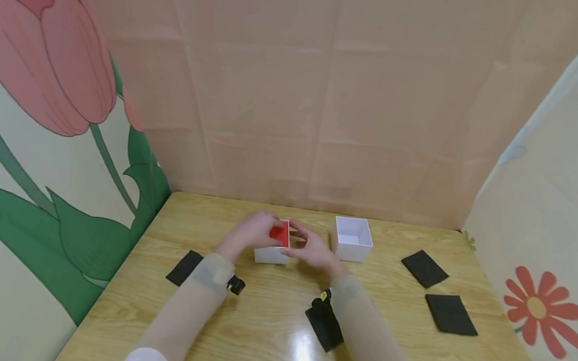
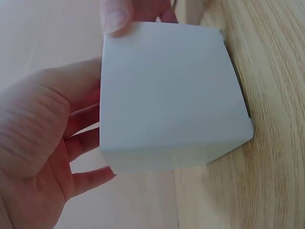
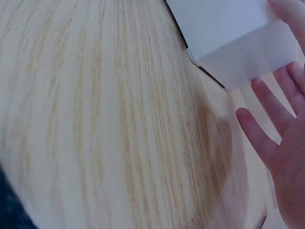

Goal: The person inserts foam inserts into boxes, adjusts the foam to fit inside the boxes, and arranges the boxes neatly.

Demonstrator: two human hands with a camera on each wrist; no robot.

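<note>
A white box (image 1: 271, 255) stands on the table between the two hands, a red surface (image 1: 281, 233) showing in its opening. My left hand (image 1: 256, 231) reaches over the box from the left, its thumb over the red surface. In the left wrist view its fingers (image 2: 83, 143) are spread behind the white box (image 2: 171, 90), their tips mostly hidden. From the right, my right hand (image 1: 312, 251) holds the box, thumb at the near corner and fingers along the side. The right wrist view shows the right hand's fingers (image 3: 267, 102) against the box's side.
A second white box (image 1: 351, 250), open at the top, stands to the right. Two black flat squares (image 1: 425, 269) lie at the table's right side. Another black piece (image 1: 184, 268) lies beside the left forearm, and one (image 1: 325, 326) is partly under the right wrist. Walls surround the table.
</note>
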